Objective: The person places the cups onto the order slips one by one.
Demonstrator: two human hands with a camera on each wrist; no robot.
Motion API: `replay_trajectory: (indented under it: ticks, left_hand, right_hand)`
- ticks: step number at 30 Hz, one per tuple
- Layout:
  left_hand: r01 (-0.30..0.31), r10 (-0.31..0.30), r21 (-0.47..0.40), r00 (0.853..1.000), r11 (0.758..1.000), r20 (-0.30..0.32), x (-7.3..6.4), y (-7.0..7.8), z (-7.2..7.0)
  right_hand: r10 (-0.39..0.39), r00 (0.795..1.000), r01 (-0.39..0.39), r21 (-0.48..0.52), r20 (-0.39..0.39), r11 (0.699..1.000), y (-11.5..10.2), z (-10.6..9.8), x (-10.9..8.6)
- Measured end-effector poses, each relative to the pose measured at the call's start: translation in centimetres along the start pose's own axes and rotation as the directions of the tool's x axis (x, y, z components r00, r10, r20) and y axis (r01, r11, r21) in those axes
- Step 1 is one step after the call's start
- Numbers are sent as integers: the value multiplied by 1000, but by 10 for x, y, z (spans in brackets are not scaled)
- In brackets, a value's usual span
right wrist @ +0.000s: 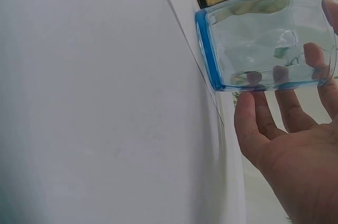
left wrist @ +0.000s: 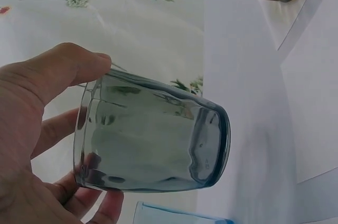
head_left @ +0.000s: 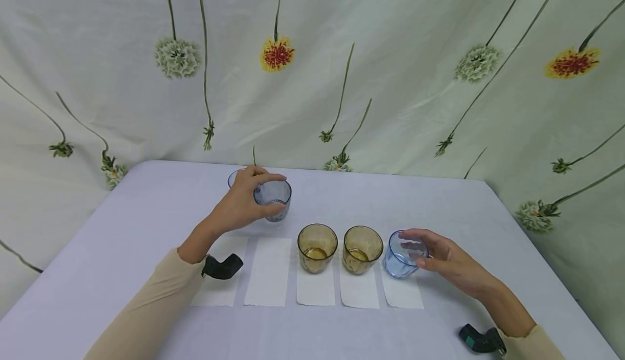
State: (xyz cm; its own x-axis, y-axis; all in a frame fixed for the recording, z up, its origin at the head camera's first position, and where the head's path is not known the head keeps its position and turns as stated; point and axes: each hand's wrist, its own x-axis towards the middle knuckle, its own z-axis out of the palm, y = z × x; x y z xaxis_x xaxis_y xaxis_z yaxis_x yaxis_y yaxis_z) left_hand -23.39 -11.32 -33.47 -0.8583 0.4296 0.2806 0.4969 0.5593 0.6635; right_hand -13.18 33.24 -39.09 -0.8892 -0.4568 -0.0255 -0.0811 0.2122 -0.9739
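In the head view my left hand grips a smoky blue-grey glass near its rim, thumb on one side and fingers on the other. The left wrist view shows that glass with nothing visible inside; it appears to be just above the table. Behind the left hand, another bluish glass is mostly hidden. My right hand holds a light blue glass by its upper part, at the rightmost paper strip. Beside it stand two amber glasses, one nearer the right hand and one further left.
Several white paper strips, including a bare one, lie in a row across the white-covered table. A hanging cloth with printed flowers rises behind the table's back edge. Black wrist devices sit at both sleeves.
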Motion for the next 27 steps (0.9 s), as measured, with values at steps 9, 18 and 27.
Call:
replay_trajectory:
  ticks: [9, 18, 27]
  left_hand:
    - [28, -27, -2, 999, 1000, 22, -8, 4, -1]
    - [31, -31, 7, 999, 999, 15, -17, 6, -3]
    - [56, -55, -1, 998, 998, 39, -25, 11, -5]
  right_hand:
    - [-12, 1000, 12, -4, 5, 1000, 0, 0, 0]
    - [-4, 1000, 4, -10, -5, 1000, 1, 0, 0]
    - [-3, 1000, 3, -8, -1, 1000, 1, 0, 0]
